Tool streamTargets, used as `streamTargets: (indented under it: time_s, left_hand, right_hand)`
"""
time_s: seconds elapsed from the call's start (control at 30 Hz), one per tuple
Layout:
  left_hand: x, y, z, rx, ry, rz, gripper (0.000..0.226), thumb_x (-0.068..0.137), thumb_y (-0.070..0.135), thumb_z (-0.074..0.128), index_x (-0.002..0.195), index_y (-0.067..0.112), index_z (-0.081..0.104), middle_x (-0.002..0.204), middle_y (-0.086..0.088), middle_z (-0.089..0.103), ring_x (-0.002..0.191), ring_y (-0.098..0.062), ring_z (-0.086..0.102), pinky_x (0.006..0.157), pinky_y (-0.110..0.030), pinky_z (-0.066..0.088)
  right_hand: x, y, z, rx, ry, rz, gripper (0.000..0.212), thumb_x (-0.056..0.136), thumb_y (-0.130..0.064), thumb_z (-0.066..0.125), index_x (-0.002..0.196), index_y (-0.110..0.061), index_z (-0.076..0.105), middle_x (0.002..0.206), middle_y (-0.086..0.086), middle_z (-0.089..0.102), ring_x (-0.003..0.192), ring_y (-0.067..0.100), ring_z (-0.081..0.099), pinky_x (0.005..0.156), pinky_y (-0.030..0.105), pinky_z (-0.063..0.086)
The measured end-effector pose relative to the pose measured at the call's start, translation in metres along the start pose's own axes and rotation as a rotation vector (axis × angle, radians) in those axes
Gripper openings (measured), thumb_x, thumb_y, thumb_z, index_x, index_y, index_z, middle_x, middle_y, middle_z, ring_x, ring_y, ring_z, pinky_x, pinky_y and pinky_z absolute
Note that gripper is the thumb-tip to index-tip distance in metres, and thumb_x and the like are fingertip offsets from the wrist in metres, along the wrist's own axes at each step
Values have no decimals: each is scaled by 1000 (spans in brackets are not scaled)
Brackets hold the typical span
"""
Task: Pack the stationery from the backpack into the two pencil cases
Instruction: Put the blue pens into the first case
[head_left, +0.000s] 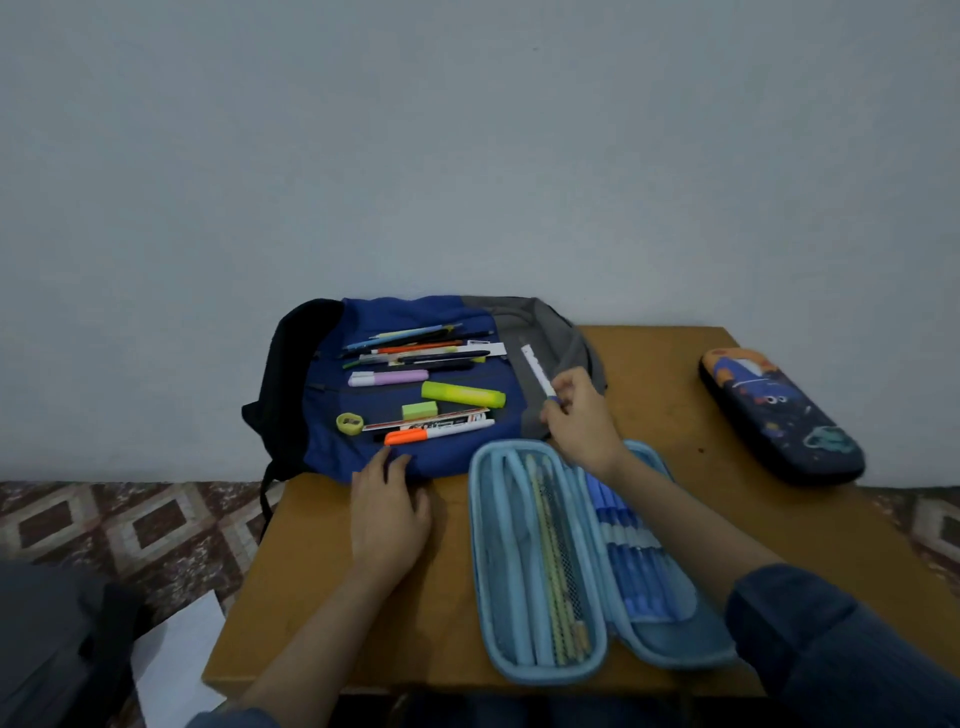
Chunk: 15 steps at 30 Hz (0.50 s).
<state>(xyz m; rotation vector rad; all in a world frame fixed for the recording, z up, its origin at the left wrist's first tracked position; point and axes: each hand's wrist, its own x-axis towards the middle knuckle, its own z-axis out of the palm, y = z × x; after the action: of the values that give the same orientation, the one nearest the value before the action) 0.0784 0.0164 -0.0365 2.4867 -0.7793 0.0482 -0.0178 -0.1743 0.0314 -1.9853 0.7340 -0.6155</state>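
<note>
The right hand (576, 421) pinches a white pen (536, 370) by its blue near end, over the grey side of the backpack (395, 312). The pen's long axis runs from the fingers up and away toward the wall, leaning slightly left. The left hand (389, 512) lies flat on the wooden table (649, 374), fingers straight, holding nothing, fingertips touching the backpack's near edge. The backpack lies flat with stationery across it, mostly lengthwise left to right: a yellow highlighter (462, 393), a purple highlighter (387, 378), an orange marker (439, 431), a green eraser (419, 410) and a yellow sharpener (349, 423). The light-blue pencil case (480, 545) lies open below the right hand, with pencils (556, 551) in its left half and blue pens (634, 551) in its right, pointing away. A dark pencil case (779, 415) lies closed, well apart at the table's right.
</note>
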Motion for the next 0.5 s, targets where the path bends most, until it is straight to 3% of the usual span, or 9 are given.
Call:
streamTargets:
  time_s: [0.1,0.17,0.23,0.3,0.37,0.43,0.5]
  left_hand:
    - [-13,38,1,-112,-36,98,47,93,25,50,138,18,40,153,-4,22,139,-22,22,114,-36,23]
    - [-22,63,4,-131,-104,195,47,93,27,49,138,21,39,154,-1,18,141,-20,18,114,-34,21]
    - [-29,84,9,-140,-183,261,45,94,29,48,137,24,39,155,0,15,142,-20,16,114,-34,21]
    - [-35,101,15,-134,-254,311,45,95,31,46,138,24,37,155,0,14,142,-20,15,114,-35,22]
    - [-40,110,23,-114,-303,390,48,95,34,45,140,23,35,155,1,14,142,-20,14,116,-35,21]
    - [-43,111,32,-73,-370,474,50,96,38,42,143,24,31,155,3,14,143,-18,11,117,-35,16]
    - [-46,108,41,32,-426,562,53,98,42,33,147,25,21,156,5,11,144,-15,5,119,-35,5]
  right_hand:
    - [-8,7,-17,25,44,-47,18,96,-22,50,86,-8,45,62,-4,40,54,9,35,54,21,30]
    - [-14,9,-26,89,41,-87,17,97,-24,48,89,-10,52,56,-6,37,48,5,32,50,20,28]
    - [-19,10,-34,112,35,-111,15,97,-24,47,94,-14,58,53,-5,39,43,4,34,46,20,31]
    - [-22,12,-44,102,48,-110,10,95,-20,53,87,-20,59,53,-1,43,45,8,42,46,26,41]
    - [-23,15,-54,80,73,-93,19,88,-14,63,75,-26,58,58,-2,50,57,16,51,57,33,52]
    - [-23,18,-65,32,91,-72,25,82,-9,69,68,-27,58,63,-6,55,63,13,53,64,34,50]
    - [-24,22,-74,-12,111,-42,26,80,-10,71,64,-25,57,61,-6,56,58,9,51,59,26,45]
